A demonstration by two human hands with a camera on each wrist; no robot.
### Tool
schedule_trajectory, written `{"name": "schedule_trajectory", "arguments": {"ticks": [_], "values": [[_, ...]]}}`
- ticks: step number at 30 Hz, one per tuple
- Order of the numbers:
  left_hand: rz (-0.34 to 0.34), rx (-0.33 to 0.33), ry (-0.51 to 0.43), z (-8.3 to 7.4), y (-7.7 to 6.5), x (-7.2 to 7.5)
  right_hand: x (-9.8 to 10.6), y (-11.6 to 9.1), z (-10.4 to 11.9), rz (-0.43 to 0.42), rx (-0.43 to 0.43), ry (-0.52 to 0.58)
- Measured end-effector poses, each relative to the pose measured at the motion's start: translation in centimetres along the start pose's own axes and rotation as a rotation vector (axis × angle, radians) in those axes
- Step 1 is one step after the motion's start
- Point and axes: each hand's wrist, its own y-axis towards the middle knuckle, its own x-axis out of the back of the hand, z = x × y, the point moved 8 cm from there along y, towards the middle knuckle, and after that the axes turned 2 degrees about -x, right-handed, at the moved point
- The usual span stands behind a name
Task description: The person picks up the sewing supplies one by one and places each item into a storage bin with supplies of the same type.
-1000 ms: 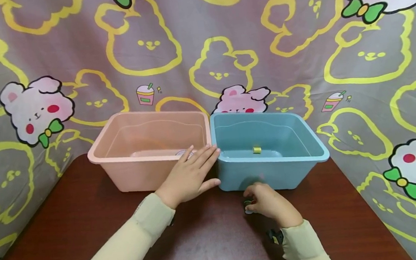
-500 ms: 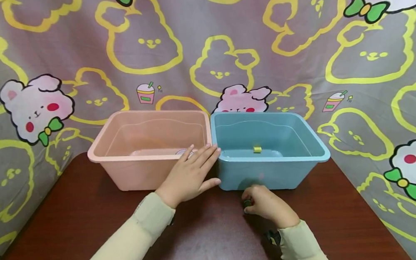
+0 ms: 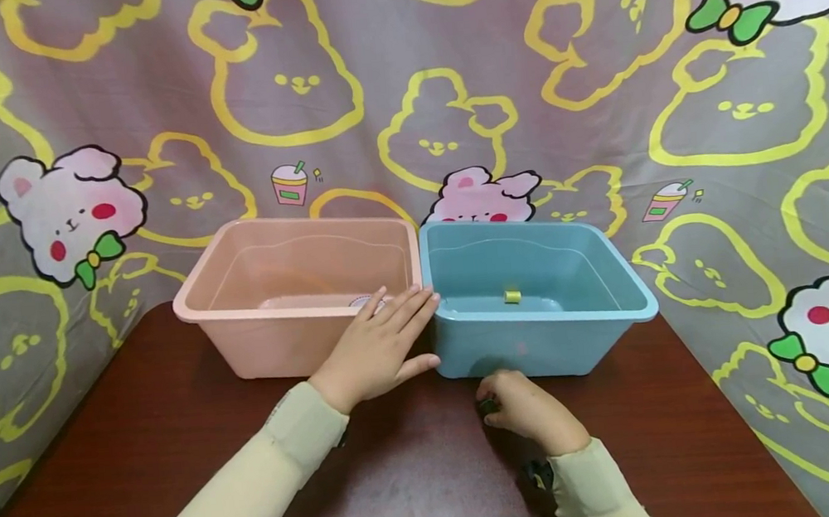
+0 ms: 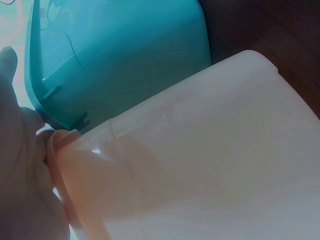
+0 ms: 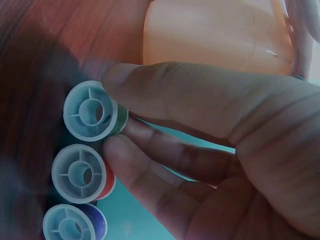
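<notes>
My right hand (image 3: 529,414) pinches a white-ended spool of green thread (image 5: 87,111) between thumb and fingers, low in front of the blue tub (image 3: 535,347). In the right wrist view, a spool of red thread (image 5: 74,173) and a spool of purple thread (image 5: 65,229) stand in a row with it; the fingertips are close to the red one. My left hand (image 3: 374,352) rests over the front rim of the pink tub (image 3: 265,339), fingers straight, with fingertips reaching the blue tub's corner. In the left wrist view, that hand lies along the tub rims.
A yellow spool (image 3: 511,296) lies on the floor of the blue tub. Both tubs stand side by side at the back of the dark wooden table (image 3: 407,492). Behind them hangs a patterned cloth (image 3: 336,66).
My right hand has shifted a little to the left along the table, with the green spool at its fingers. The left hand stays in place on the rim.
</notes>
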Motion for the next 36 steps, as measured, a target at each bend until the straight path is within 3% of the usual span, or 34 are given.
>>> {"name": "schedule_trajectory", "arguments": {"ticks": [20,28,36], "values": [[0.004,0.002,-0.001,0.1,-0.1,-0.1,-0.8,0.4,0.4,0.004,0.007,-0.014],[-0.022,-0.016,-0.004,0.0,0.0,-0.1,-0.7,0.5,0.5,-0.025,0.013,-0.007],[0.003,-0.001,-0.002,0.0,-0.1,0.0,0.3,0.4,1.0,-0.11,0.085,0.004]]}}
